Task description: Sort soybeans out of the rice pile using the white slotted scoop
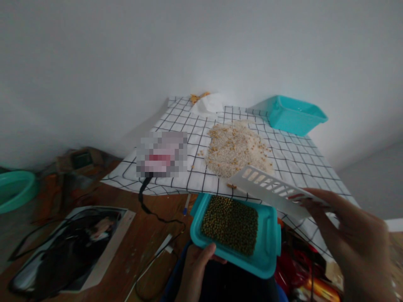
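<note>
My left hand (200, 262) grips the near edge of a shallow teal tray (267, 251), thumb over the rim. Small green beans (229, 224) cover most of its floor, while the right end shows bare plastic. In my right hand (352, 235) is a white slotted plastic piece (267, 193), pinched at its right end and tilted. Its far end hangs above the front of the table, close to a spread-out pile of rice-like pale grains (229, 153) with yellowish kernels mixed in.
A white checked cloth (289, 155) covers the table. At its back right stands a teal bin (292, 119); crumpled white paper (209, 105) lies at the back. A blurred item (162, 153) with a black strap sits on the left. Below are a picture board (91, 247) and green basin (15, 188).
</note>
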A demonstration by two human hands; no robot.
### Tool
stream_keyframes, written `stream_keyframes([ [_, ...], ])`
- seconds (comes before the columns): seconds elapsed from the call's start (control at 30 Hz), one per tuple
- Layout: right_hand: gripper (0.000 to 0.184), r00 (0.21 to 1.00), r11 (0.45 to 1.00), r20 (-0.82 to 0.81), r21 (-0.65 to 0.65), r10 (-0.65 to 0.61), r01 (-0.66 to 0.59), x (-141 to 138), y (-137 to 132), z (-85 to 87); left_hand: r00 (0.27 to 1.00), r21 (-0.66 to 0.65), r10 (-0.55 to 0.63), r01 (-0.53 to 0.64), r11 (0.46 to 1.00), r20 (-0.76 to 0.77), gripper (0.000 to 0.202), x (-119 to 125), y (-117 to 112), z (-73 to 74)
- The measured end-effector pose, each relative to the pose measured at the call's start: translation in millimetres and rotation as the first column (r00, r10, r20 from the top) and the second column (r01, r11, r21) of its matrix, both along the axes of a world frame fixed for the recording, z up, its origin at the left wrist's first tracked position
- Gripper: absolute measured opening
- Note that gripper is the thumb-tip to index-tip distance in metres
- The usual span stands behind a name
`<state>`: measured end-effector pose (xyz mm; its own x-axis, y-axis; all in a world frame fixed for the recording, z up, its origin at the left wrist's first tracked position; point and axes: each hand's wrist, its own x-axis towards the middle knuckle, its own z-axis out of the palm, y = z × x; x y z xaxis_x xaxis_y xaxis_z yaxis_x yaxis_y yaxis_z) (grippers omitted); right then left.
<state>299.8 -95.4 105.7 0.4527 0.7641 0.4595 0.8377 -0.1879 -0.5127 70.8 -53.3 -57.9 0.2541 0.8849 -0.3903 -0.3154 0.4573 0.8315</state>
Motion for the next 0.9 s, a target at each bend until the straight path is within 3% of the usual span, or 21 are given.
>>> stream_keyframes([
  [0.4, 0.013, 0.997, 0.994, -0.008, 0.079, 0.071, -0.070, -0.7, 0.2, -3.0, 0.999, 0.007, 0.051, -0.051, 0.999, 0.002, 0.033, 2.0, 2.6, 3.5],
  [0.6, 0.013, 0.966, 0.961, 0.031, 0.102, 0.256, -0.258, 7.5, -8.8, -0.2, 0.997, 0.043, 0.060, -0.058, 0.997, -0.048, 0.037, 1.2, 0.9, 9.6],
  [0.77, 0.013, 0.993, 0.987, 0.034, 0.117, 0.111, -0.114, -0.5, -12.4, 5.9, 0.992, 0.024, 0.119, -0.118, 0.993, -0.037, 0.035, 3.1, -2.1, 11.1],
  [0.9, 0.018, 0.988, 0.985, -0.014, 0.075, 0.155, -0.154, -16.2, -2.9, 6.1, 0.986, 0.011, 0.149, -0.149, 0.989, -0.068, 0.036, 0.3, -0.9, 14.1],
])
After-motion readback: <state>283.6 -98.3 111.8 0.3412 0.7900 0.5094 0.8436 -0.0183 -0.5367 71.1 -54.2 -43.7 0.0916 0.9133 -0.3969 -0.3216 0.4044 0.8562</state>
